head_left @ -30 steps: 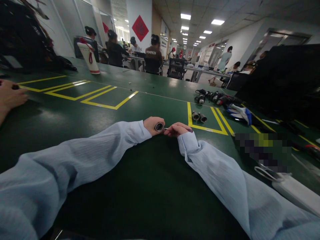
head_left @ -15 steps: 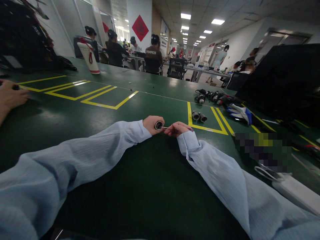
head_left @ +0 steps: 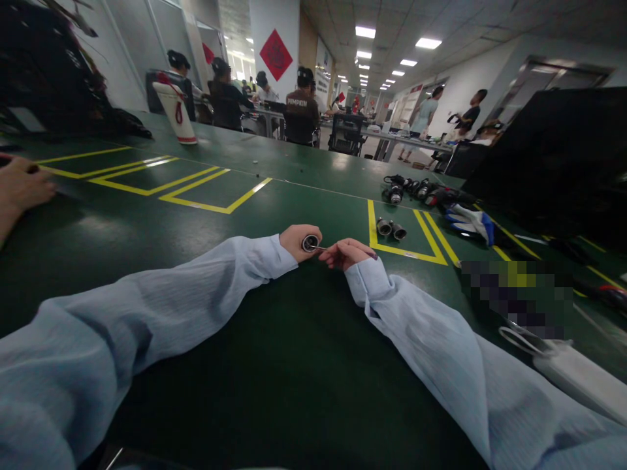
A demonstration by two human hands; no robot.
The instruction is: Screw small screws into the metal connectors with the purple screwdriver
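My left hand (head_left: 294,239) is closed around a round metal cylindrical connector (head_left: 310,243), its open end turned toward me and to the right. My right hand (head_left: 347,252) pinches a thin tool with a metal shaft (head_left: 320,248). The shaft points left and its tip reaches the connector's open end; how deep it goes I cannot tell. Fingers hide most of the tool's handle. Both hands are just above the green table (head_left: 294,346). To their right, two similar metal connector shells (head_left: 390,228) lie side by side inside a yellow-taped outline (head_left: 411,252).
Behind the shells lie several dark cable connectors (head_left: 394,193) and blue-white gloves (head_left: 470,222). A white device with a strap (head_left: 578,369) is at the right. At the far left are a paper cup (head_left: 177,114) and another person's hand (head_left: 24,186).
The tool's shaft and the connector's open end have shifted very slightly in my hands. Both grips stay the same. In the background, people at the right have moved.
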